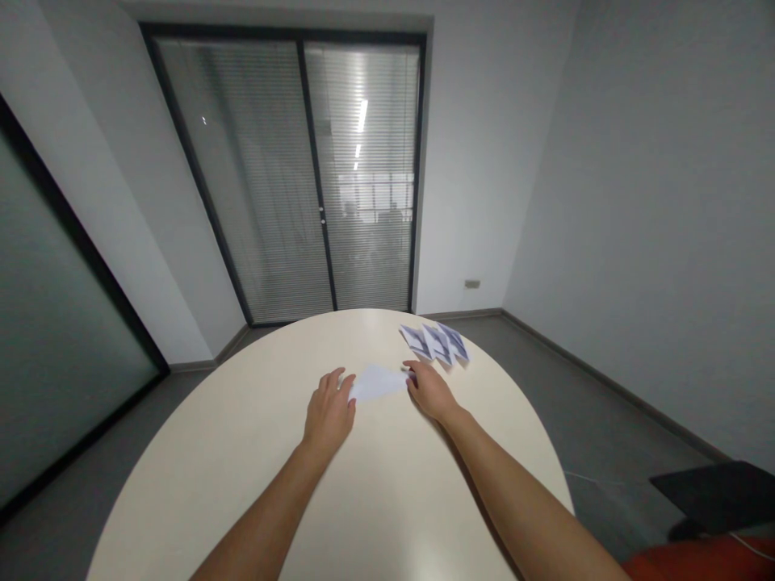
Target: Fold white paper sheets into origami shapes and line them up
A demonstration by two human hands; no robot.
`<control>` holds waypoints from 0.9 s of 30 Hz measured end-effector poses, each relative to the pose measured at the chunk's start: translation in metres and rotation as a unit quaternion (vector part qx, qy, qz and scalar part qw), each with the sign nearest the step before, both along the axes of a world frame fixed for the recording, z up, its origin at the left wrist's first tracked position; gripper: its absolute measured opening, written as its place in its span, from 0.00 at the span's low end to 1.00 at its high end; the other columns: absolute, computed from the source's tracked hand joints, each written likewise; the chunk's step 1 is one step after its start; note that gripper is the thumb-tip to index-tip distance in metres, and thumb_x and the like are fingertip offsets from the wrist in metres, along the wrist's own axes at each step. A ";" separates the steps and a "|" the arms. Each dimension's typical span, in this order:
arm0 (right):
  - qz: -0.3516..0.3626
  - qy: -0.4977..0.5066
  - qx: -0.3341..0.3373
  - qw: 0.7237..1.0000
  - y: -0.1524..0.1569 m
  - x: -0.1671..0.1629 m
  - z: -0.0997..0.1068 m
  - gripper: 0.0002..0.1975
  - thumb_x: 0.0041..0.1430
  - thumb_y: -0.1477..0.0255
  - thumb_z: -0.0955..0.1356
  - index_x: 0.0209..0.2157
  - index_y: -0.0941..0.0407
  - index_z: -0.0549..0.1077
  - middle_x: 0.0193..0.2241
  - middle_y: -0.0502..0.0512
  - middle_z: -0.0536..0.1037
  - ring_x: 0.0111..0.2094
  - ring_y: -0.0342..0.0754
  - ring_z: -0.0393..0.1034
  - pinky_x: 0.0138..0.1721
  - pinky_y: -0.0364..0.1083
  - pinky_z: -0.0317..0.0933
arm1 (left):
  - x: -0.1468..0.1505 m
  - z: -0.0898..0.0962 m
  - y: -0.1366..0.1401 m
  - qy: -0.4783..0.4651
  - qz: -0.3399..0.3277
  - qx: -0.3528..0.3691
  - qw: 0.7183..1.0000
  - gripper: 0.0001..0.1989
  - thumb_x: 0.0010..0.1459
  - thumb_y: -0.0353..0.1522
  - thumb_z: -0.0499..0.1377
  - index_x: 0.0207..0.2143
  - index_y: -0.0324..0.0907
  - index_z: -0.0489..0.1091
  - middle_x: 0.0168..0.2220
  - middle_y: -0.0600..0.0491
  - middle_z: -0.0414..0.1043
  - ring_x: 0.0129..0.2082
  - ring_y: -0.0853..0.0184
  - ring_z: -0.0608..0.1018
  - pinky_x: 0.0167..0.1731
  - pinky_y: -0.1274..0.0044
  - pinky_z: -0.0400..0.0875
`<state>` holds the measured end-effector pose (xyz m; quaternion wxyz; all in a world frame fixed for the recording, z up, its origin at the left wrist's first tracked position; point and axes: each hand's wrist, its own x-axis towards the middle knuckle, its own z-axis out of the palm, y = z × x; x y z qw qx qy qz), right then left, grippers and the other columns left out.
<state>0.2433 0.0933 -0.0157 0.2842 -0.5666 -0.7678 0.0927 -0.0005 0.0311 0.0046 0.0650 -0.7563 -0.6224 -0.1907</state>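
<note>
A pale folded sheet of paper, pointed at its right end, lies flat on the round table between my hands. My left hand rests by the paper's left edge, its fingers apart and curved, the fingertips at or just over the edge. At the right tip of the paper, my right hand has its thumb and fingers closed on the corner. Just beyond the right hand stands a zigzag-folded printed paper with bluish-grey pictures; whether it is one piece or several I cannot tell.
The cream round table fills the foreground. Behind it is a glass door with blinds and dark frames. A dark flat object stands at the lower right above something red. A wall socket sits low on the back wall.
</note>
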 end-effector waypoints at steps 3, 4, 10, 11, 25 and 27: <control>-0.001 -0.025 0.015 1.000 -0.001 0.000 0.001 0.22 0.62 0.79 0.65 0.58 0.60 0.70 0.55 0.66 0.73 0.58 0.56 0.65 0.59 0.52 0.58 | -0.001 -0.006 0.005 0.000 -0.068 0.012 0.998 0.22 0.62 0.23 0.56 0.55 0.49 0.74 0.64 0.49 0.64 0.63 0.57 0.64 0.62 0.65 0.60; -0.007 -0.038 0.023 0.999 -0.002 0.000 0.002 0.22 0.62 0.79 0.65 0.58 0.59 0.71 0.57 0.66 0.72 0.59 0.56 0.64 0.60 0.53 0.58 | -0.001 -0.008 0.007 0.002 -0.094 0.004 0.996 0.21 0.63 0.23 0.55 0.53 0.51 0.76 0.63 0.50 0.66 0.62 0.58 0.66 0.62 0.64 0.60; 0.095 -0.071 0.081 0.990 -0.018 -0.020 0.017 0.19 0.64 0.80 0.63 0.54 0.58 0.74 0.58 0.65 0.72 0.61 0.57 0.62 0.62 0.57 0.55 | 0.003 -0.012 0.012 -0.007 -0.159 -0.043 0.986 0.17 0.67 0.27 0.54 0.52 0.49 0.77 0.54 0.51 0.76 0.54 0.60 0.74 0.58 0.66 0.65; 0.145 -0.063 0.077 0.984 -0.021 -0.026 0.017 0.19 0.67 0.77 0.61 0.56 0.58 0.74 0.57 0.64 0.73 0.60 0.55 0.64 0.62 0.56 0.57 | 0.004 -0.011 0.012 -0.008 -0.160 -0.047 0.986 0.17 0.67 0.27 0.54 0.52 0.49 0.77 0.54 0.51 0.76 0.54 0.61 0.75 0.58 0.67 0.65; 0.090 -0.107 -0.074 0.987 -0.018 -0.022 0.004 0.32 0.71 0.59 0.57 0.67 0.66 0.58 0.69 0.72 0.55 0.71 0.62 0.46 0.68 0.60 0.45 | 0.011 -0.003 0.002 0.009 -0.072 -0.063 0.995 0.18 0.64 0.26 0.52 0.50 0.45 0.76 0.53 0.49 0.75 0.54 0.62 0.73 0.54 0.73 0.68; 0.082 -0.104 -0.066 0.989 -0.017 -0.017 0.007 0.28 0.72 0.61 0.57 0.64 0.65 0.63 0.67 0.72 0.59 0.69 0.61 0.50 0.66 0.60 0.48 | 0.010 -0.003 0.001 0.015 -0.059 -0.062 0.996 0.17 0.65 0.27 0.52 0.50 0.44 0.76 0.54 0.49 0.75 0.54 0.62 0.74 0.54 0.72 0.68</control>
